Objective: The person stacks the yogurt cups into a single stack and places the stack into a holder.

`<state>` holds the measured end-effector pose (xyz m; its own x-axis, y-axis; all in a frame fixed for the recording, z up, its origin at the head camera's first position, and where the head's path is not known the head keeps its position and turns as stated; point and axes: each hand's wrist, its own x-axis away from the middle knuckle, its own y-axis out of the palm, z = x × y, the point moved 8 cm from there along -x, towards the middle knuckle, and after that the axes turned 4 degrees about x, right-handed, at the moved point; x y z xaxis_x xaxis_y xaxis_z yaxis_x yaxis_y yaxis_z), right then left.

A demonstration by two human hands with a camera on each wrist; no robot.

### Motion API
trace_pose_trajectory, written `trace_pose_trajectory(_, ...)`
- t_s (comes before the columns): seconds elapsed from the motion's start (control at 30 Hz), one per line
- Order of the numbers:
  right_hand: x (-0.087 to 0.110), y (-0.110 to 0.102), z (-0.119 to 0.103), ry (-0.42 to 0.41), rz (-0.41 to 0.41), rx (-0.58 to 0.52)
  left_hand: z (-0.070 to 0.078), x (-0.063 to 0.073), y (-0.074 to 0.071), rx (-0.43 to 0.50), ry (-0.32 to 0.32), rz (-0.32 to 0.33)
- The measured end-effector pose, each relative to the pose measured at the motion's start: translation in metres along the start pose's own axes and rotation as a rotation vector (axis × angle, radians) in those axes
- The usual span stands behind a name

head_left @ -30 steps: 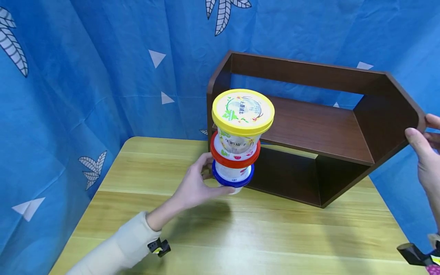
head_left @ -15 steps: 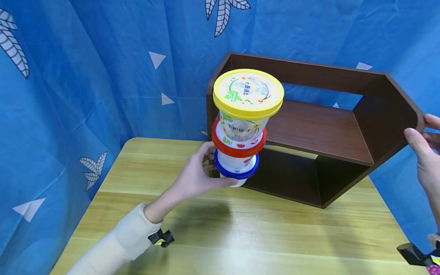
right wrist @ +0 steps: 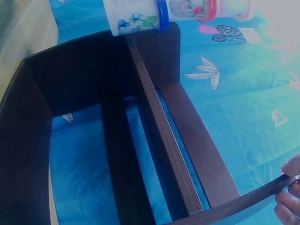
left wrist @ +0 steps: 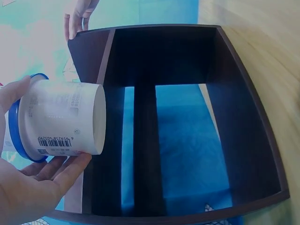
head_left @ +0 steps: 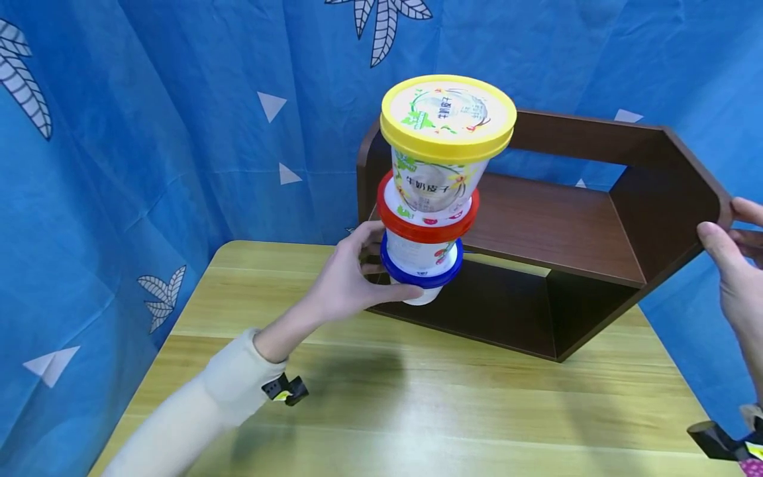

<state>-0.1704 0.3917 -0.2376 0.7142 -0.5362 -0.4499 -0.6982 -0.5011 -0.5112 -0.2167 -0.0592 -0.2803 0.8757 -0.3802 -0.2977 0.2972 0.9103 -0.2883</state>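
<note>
My left hand (head_left: 357, 278) grips the lowest of three stacked tubs, a white tub with a blue lid (left wrist: 65, 117), thumb in front and fingers behind. On it stands a white tub with a red lid (head_left: 426, 225), and on top a tub with a yellow lid (head_left: 447, 126). The stack is held in the air in front of the left part of a dark brown two-tier shelf (head_left: 548, 218). In the left wrist view the blue-lidded tub's base is by the shelf board. My right hand (head_left: 739, 258) pinches the front edge of the shelf's right side panel between thumb and fingers.
The shelf stands at the back of a light wooden table (head_left: 381, 411). Behind it hangs a blue curtain (head_left: 197, 119) with white leaves and triangles. A back rail (head_left: 584, 139) runs across the shelf's upper tier.
My left hand has lifted the stack higher and slightly to the right, so it now covers the shelf's upper left corner. My right hand keeps its hold on the side panel.
</note>
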Motion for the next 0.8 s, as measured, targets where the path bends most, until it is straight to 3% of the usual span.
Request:
trace_pose_trajectory(0.4,0.001,-0.001,-0.004,-0.033,0.012,-0.014,0.019,-0.025,0.0,-0.009,0.06,0.006)
trace_pose_trajectory(0.8,0.001,0.0,-0.002,0.039,-0.008,-0.006,0.029,-0.045,0.008,0.001,0.046,0.016)
